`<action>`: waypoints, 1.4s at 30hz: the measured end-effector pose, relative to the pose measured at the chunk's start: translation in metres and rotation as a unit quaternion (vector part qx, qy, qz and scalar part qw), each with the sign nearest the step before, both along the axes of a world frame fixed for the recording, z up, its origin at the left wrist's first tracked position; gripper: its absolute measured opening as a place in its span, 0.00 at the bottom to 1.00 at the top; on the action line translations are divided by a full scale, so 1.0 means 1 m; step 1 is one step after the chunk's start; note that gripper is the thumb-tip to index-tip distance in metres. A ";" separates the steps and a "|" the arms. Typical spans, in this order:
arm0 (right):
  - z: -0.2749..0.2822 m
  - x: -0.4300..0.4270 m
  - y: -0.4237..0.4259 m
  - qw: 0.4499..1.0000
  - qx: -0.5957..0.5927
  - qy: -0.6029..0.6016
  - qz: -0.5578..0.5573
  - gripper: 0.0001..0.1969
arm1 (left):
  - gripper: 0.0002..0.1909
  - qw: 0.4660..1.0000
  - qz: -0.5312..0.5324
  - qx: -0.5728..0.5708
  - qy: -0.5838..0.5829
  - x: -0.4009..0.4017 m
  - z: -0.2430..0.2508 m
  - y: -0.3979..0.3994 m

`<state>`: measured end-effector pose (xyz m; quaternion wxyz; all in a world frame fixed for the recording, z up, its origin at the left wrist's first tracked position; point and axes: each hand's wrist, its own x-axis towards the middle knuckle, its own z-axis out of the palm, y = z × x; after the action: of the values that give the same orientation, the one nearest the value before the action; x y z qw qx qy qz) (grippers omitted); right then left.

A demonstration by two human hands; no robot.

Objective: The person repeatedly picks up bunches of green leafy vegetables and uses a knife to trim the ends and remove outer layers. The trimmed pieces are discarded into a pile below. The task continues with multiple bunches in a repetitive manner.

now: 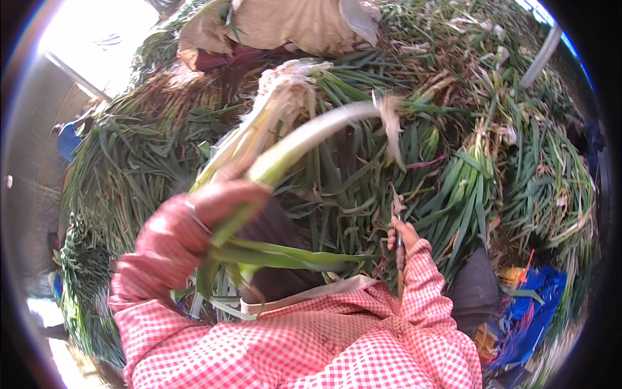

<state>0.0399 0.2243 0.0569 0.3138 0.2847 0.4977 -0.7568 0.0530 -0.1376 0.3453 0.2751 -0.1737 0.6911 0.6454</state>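
My left hand (231, 197), blurred, is closed around a large green onion stalk (296, 143). Its pale stem curves up to the right, ending near a blurred, ragged whitish strip (390, 129). Long green leaves (291, 255) trail below the hand across my lap. To the right, my right hand (406, 236) grips a slim hand tool (399, 243) with a dark handle and a rough, dirty upper end; its exact kind is unclear. Behind the held stalk lies a bundle of pale, peeled-looking stalks (284, 99) with whitish tops.
Heaped green onions (126, 175) surround me, with tied bunches (466, 175) to the right. Beige sacking (296, 24) lies at the far side. Blue plastic sheeting with coloured strings (527, 311) is at lower right. A person in blue (70, 141) is at far left; a pole (542, 56) stands upper right.
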 end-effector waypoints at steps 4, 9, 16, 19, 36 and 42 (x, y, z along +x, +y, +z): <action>0.035 0.018 -0.002 0.996 -0.078 -0.015 0.052 0.15 | 0.23 0.946 -0.074 -0.177 0.263 -0.013 0.036 -0.070; 0.042 0.043 0.015 0.995 -0.094 0.001 0.031 0.15 | 0.27 0.829 -0.026 -0.523 0.197 -0.015 -0.095 -0.151; 0.072 0.073 0.117 0.999 0.009 0.033 -0.007 0.14 | 0.29 0.593 -0.267 -0.757 0.061 -0.057 -0.101 -0.096; 0.083 0.042 0.127 0.996 0.062 0.048 0.039 0.13 | 0.26 0.604 -0.305 -0.708 0.204 -0.093 -0.098 -0.046; 0.076 -0.015 0.188 0.995 -0.037 0.062 -0.069 0.18 | 0.47 0.758 -0.181 -0.587 0.218 -0.245 -0.456 0.417; 0.088 -0.008 0.207 0.990 -0.073 0.071 -0.098 0.21 | 0.47 0.791 -0.145 -0.534 0.261 -0.256 -0.462 0.402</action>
<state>0.0319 0.4312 0.1454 0.2222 0.2538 0.4314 -0.8367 -0.2025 0.2640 -0.1164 0.0380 -0.0159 0.9883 0.1465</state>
